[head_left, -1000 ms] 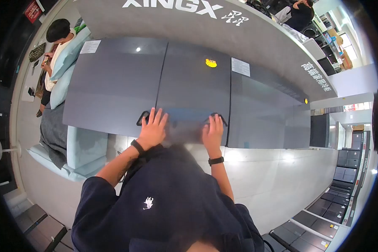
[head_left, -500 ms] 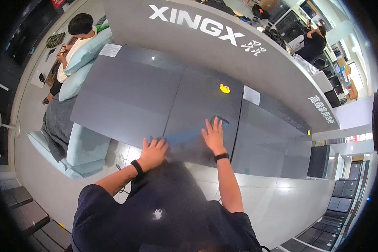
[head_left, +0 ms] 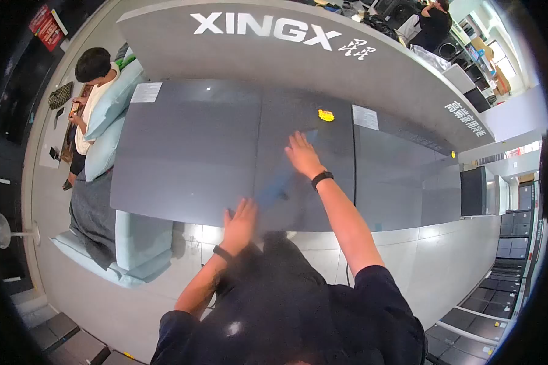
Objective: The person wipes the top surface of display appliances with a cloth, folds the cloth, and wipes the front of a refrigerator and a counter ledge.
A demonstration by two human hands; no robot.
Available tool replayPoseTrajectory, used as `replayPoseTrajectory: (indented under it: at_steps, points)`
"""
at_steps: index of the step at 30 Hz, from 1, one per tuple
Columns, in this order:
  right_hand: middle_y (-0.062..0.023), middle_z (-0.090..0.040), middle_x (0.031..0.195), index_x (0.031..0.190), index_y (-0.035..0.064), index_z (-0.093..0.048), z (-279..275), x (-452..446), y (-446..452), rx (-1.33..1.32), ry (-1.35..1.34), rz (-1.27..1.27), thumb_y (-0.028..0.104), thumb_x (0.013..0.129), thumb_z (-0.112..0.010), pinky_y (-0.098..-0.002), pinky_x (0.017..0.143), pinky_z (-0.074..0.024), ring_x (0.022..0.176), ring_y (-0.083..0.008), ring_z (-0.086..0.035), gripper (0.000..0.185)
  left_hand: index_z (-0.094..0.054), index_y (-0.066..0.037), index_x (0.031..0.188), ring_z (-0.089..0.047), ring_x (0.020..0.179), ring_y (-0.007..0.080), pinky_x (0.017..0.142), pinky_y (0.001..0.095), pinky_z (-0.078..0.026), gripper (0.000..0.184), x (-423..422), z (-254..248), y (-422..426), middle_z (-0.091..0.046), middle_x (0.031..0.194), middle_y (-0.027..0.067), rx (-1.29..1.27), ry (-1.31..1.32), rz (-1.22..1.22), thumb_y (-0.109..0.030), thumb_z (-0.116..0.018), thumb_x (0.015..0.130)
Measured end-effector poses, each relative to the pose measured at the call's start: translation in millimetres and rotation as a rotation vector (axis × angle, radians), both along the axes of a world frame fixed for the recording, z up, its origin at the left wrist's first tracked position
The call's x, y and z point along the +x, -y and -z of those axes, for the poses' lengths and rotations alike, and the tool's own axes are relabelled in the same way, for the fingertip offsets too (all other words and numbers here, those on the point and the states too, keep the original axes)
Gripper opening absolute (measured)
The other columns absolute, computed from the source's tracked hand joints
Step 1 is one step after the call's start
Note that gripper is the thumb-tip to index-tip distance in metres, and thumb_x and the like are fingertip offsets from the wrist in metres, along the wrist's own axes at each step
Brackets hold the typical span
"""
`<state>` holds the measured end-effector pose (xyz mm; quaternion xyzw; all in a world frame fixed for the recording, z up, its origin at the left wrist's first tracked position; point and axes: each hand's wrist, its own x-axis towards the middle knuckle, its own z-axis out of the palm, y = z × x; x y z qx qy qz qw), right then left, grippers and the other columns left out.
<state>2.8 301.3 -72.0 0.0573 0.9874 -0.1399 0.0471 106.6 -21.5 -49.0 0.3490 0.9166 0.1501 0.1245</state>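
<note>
My right hand (head_left: 303, 157) lies flat with fingers stretched out on the middle section of a dark grey panelled top (head_left: 186, 152). A small blue patch (head_left: 312, 135) shows beside its fingertips; whether that is a cloth or film I cannot tell. Near the front edge, my left hand (head_left: 242, 224) is slightly blurred, its fingers extended against the surface by the seam. Between the two hands runs a faint, see-through blue strip (head_left: 274, 190). Farther back, a yellow sticker (head_left: 326, 115) and a white paper label (head_left: 365, 117) are on the top.
A grey sign board (head_left: 268, 52) with white lettering stands behind the top. At left, a person (head_left: 100, 91) sits on a light blue sofa (head_left: 143, 243) holding a phone. Another person (head_left: 431, 27) is at the far back right. A white fan (head_left: 1, 231) stands at far left.
My right hand has slid up and slightly left across the panel, away from my body. My left hand has moved a little to the right. The blue strip now slants more steeply.
</note>
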Motion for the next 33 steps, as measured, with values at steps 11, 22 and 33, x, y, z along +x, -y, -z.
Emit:
replayPoseTrajectory:
  at_steps: [11,22,33]
  points:
    - [-0.0268,-0.023,0.161,0.152,-0.0033,-0.030,34,-74,6,0.009,-0.132,0.142,0.042,0.100,-0.049,-0.0521,0.121,-0.0226,0.150,-0.0430,-0.020,0.072,-0.046,-0.001,0.144,-0.033,0.148,0.0318,0.105,0.0635,-0.037,0.057,25,21,-4,-0.035,0.160,0.0174,-0.087,-0.145,0.065,-0.016,-0.053,0.089]
    - [-0.0236,-0.025,0.162,0.153,0.0030,-0.035,29,-126,-41,-0.030,-0.127,0.262,0.048,0.099,-0.048,-0.0516,0.122,-0.0187,0.153,-0.0399,-0.014,0.071,-0.044,-0.002,0.148,-0.029,0.151,0.0268,0.110,0.0588,-0.035,0.056,-8,3,-65,-0.031,0.163,0.0115,-0.284,-0.119,0.074,-0.017,-0.047,0.095]
    - [-0.0198,-0.016,0.166,0.157,0.0067,-0.027,-4,-152,-57,-0.034,0.007,0.323,0.050,0.101,-0.040,-0.0497,0.123,-0.0135,0.154,-0.0367,-0.011,0.072,-0.049,-0.002,0.145,-0.038,0.146,0.0238,0.102,0.0507,-0.045,0.055,-23,13,-80,-0.035,0.161,0.0123,-0.377,-0.338,0.092,-0.020,-0.049,0.093]
